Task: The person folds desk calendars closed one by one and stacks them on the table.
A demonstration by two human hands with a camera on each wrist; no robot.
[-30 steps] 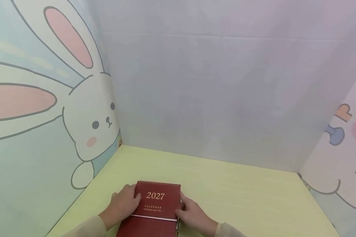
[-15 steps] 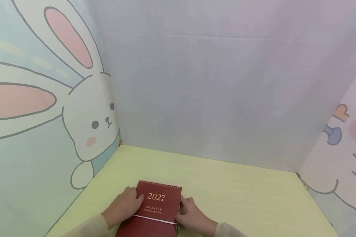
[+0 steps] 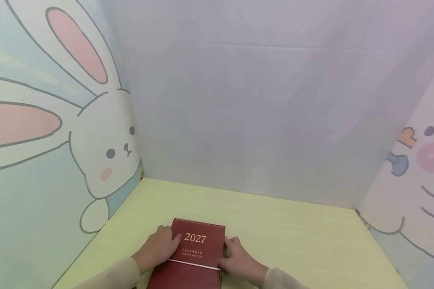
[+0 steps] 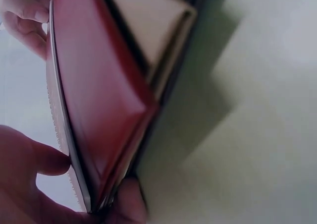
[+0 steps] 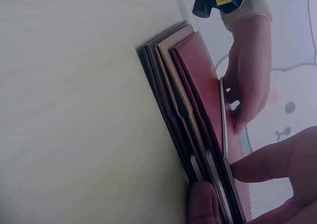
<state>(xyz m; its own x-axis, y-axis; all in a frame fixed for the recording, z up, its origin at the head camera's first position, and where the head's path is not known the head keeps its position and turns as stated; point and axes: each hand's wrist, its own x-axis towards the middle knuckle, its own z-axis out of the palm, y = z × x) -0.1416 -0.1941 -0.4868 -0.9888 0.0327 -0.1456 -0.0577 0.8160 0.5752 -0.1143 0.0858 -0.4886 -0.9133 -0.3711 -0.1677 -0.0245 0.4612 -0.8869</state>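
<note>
A dark red spiral-bound desk calendar (image 3: 199, 249) marked 2027 lies on top of a stack. Beneath it are a dark red notebook (image 3: 184, 277), a tan notebook (image 4: 148, 21) and a dark-covered one (image 5: 157, 80). The calendar covers only the far part of the red notebook. My left hand (image 3: 157, 247) grips the stack's left side, thumb on the calendar cover and fingertips under the edge. On the opposite side, my right hand (image 3: 241, 259) holds the stack between thumb and fingers. In the right wrist view, the notebooks' near ends are slightly staggered.
The stack is at the near left part of a pale yellow table (image 3: 293, 237). A plain greyish wall (image 3: 253, 120) stands behind it. Side panels carry a cartoon rabbit (image 3: 97, 160) on the left and another cartoon figure on the right.
Both hands and the stack have shifted slightly to the right. The head view has turned a little, so the background sits further left. Both hands keep their grip.
</note>
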